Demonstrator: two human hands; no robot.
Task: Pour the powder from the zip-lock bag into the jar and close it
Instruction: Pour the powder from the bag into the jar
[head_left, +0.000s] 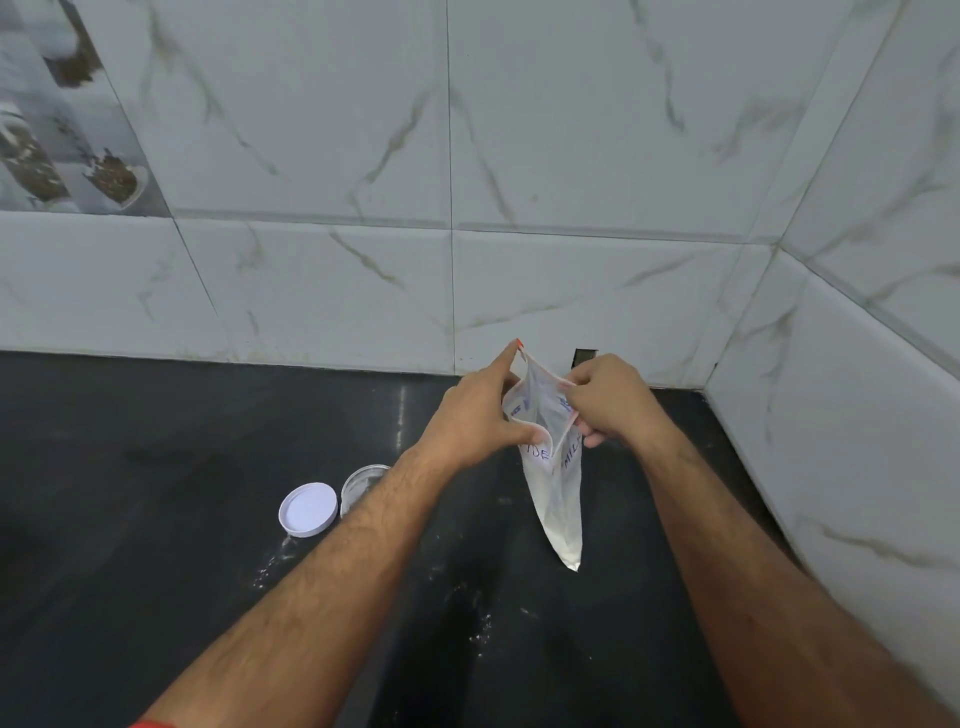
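You hold the bag in the air over the dark desk, near the corner of the tiled wall. Your left hand pinches one lip of its mouth and your right hand pinches the other, so both are clamped on the bag and are pulling the zip apart. The mouth gapes upward and the white powder sits low in the hanging corner.

The jar stands open on the desk well to the left of the bag, partly hidden behind your left forearm. Its white lid lies just beside it, inside face up. Nothing has gone into the jar from this bag yet, as far as I can judge.

Watch these risks:
- The jar mouth looks narrow against the bag's wide opening. Tip the bag with the mouth fully spread and the powder will likely fan out past the rim. White specks already dot the desk.
- The bag is limp; a sudden slide of powder could dump it all at once.
- Your left forearm passes close over the jar. A careless sweep could knock it over.
- The lid could pick up powder from the desk and carry grit into the thread.
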